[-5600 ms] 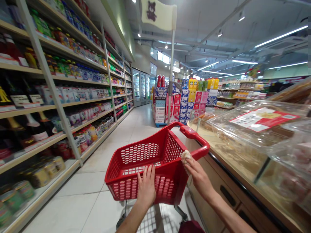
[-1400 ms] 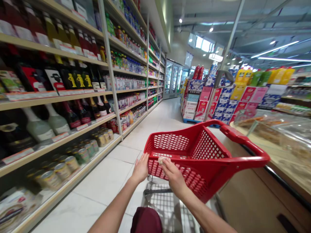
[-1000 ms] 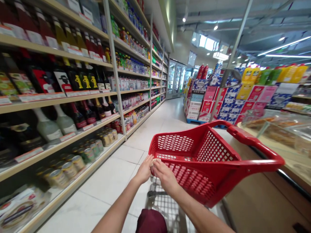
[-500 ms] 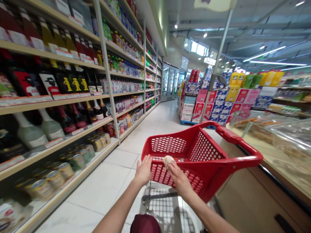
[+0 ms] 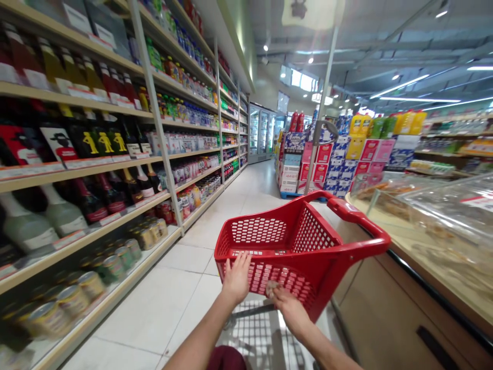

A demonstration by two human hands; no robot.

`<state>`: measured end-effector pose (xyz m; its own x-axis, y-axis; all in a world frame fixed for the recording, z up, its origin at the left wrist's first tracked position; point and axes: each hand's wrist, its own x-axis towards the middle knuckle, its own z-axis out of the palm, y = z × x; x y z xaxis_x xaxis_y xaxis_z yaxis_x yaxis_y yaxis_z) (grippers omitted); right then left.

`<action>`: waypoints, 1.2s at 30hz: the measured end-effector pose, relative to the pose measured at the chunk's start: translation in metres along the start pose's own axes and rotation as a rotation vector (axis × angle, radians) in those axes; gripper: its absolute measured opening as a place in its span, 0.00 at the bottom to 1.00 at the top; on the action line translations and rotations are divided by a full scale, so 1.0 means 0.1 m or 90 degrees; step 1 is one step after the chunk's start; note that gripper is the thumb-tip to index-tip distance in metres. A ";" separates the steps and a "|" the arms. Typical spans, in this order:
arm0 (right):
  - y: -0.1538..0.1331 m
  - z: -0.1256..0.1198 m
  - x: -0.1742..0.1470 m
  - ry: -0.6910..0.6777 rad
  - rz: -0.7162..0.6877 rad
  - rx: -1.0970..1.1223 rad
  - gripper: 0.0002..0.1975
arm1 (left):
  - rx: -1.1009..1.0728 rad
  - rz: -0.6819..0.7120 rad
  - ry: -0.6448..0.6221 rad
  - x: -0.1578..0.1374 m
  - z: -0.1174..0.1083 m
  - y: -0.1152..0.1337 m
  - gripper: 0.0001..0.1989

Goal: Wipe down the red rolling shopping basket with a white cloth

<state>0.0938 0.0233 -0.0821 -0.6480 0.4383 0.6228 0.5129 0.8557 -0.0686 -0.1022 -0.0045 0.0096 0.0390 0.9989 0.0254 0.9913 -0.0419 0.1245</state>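
Observation:
A red plastic shopping cart (image 5: 348, 252) stands in front of me, its side wall full of small holes. My left hand (image 5: 236, 282) rests at the near rim of the basket with its fingers stretched out and nothing in them. In my right hand (image 5: 288, 306) is a small crumpled pale cloth (image 5: 271, 288), pinched at the fingertips. The cloth is at the outside of the perforated side wall, below the rim. Whether it is fabric or tissue, I cannot make out.
Tall shelves (image 5: 96, 162) of bottles and cans line the left. At right stands a counter (image 5: 423, 226) with clear covers over food. A metal pole (image 5: 321, 103) rises behind the cart, before stacked drink boxes (image 5: 339, 159). Tiled floor (image 5: 169, 288) runs down the aisle.
My right hand has moved the cloth from the cart's top rim down onto the side wall. My left hand stays at the rim, slightly further along. The view has shifted a little right.

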 end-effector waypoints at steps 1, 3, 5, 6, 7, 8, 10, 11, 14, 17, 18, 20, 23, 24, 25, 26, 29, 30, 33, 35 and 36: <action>0.00 -0.03 -0.05 0.001 0.003 -0.002 0.18 | 0.003 0.001 0.001 0.00 0.00 0.01 0.36; 0.02 -0.16 -0.04 0.039 0.021 0.011 0.19 | 0.007 0.001 0.007 0.02 0.01 0.04 0.35; 0.06 -0.29 0.05 0.089 0.050 0.036 0.20 | 0.007 0.003 0.015 0.04 0.02 0.09 0.34; 0.08 -0.32 0.09 0.103 0.062 0.047 0.20 | 0.007 0.007 0.019 0.05 0.03 0.12 0.33; 0.10 -0.34 0.11 0.108 0.068 0.051 0.20 | 0.007 0.011 0.021 0.06 0.04 0.15 0.34; 0.12 -0.32 0.09 0.102 0.071 0.049 0.20 | 0.009 0.016 0.024 0.07 0.04 0.17 0.34; 0.12 -0.24 -0.01 0.066 0.066 0.037 0.18 | 0.015 0.024 0.027 0.07 0.05 0.21 0.35; 0.12 -0.20 -0.07 0.046 0.061 0.035 0.18 | 0.020 0.026 0.028 0.07 0.05 0.22 0.35; 0.11 -0.20 -0.15 0.043 0.065 0.056 0.19 | 0.028 0.032 0.031 0.07 0.05 0.25 0.35; 0.17 -0.34 -0.01 0.119 0.093 0.068 0.20 | 0.030 0.047 0.045 0.09 0.07 0.32 0.35; 0.21 -0.37 0.03 0.134 0.099 0.059 0.20 | 0.028 0.052 0.049 0.10 0.08 0.35 0.35; 0.26 -0.40 0.03 0.127 0.093 0.033 0.20 | 0.022 0.056 0.059 0.10 0.11 0.40 0.34; 0.29 -0.37 -0.14 0.083 0.050 0.010 0.18 | 0.012 0.052 0.065 0.11 0.13 0.43 0.33; 0.29 -0.37 -0.19 0.076 0.043 0.008 0.18 | 0.009 0.055 0.064 0.11 0.12 0.44 0.33; 0.29 -0.38 -0.22 0.076 0.046 0.006 0.18 | 0.006 0.057 0.065 0.12 0.11 0.44 0.32; 0.29 -0.40 -0.23 0.083 0.056 0.003 0.19 | 0.001 0.058 0.068 0.12 0.10 0.46 0.32; 0.34 -0.48 -0.15 0.119 0.115 -0.012 0.20 | -0.024 0.073 0.084 0.13 0.09 0.54 0.32; 0.37 -0.49 -0.14 0.127 0.126 -0.018 0.20 | -0.031 0.074 0.083 0.13 0.10 0.57 0.33; 0.43 -0.47 -0.25 0.118 0.114 -0.032 0.19 | -0.040 0.065 0.072 0.13 0.14 0.62 0.34; 0.44 -0.49 -0.38 0.100 0.091 -0.036 0.18 | -0.044 0.069 0.078 0.14 0.14 0.63 0.34; 0.45 -0.52 -0.42 0.094 0.085 -0.037 0.18 | -0.045 0.073 0.084 0.15 0.14 0.63 0.34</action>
<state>0.1732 0.0289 -0.0704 -0.4844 0.4985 0.7189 0.6234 0.7732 -0.1161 -0.0376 0.0079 0.0043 0.1305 0.9762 0.1730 0.9696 -0.1621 0.1832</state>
